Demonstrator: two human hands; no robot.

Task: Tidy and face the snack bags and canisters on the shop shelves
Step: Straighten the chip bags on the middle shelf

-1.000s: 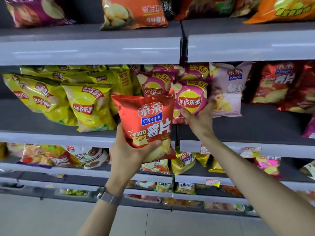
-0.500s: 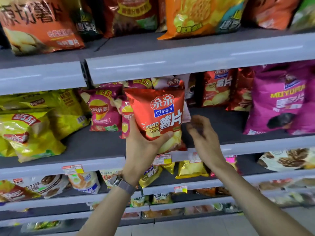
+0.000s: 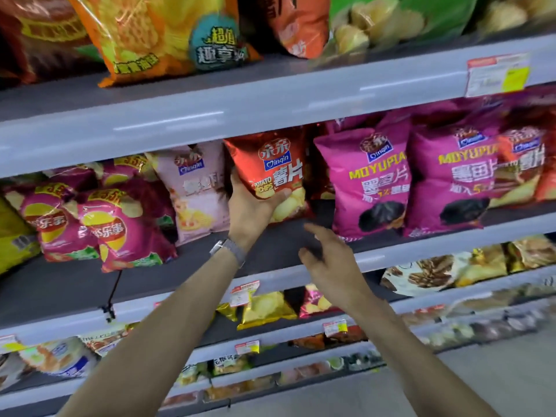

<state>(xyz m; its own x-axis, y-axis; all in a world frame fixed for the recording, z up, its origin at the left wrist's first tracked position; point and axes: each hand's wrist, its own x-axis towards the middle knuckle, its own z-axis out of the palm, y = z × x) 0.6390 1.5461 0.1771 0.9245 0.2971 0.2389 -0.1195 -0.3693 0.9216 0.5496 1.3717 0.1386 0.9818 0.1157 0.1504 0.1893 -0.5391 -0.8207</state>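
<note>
since before, our left hand [image 3: 251,207] brings the gripped red chips bag [image 3: 272,164] into the shelf [image 3: 75,284], beside the magenta bag [image 3: 367,182]; our right hand [image 3: 331,261] hovers relaxed, empty.

- left hand [image 3: 251,209], right hand [image 3: 328,260]: two hands
- red Qinqin chip bag [image 3: 270,164]: one, in the left hand
- magenta MOYUPIAN bags [image 3: 370,182]: two in front
- pale pink Qinqin bag [image 3: 195,188]: one
- purple-pink Lay's bags [image 3: 120,224]: two in front, more behind, count unclear
- wristwatch [image 3: 228,248]: one
</note>
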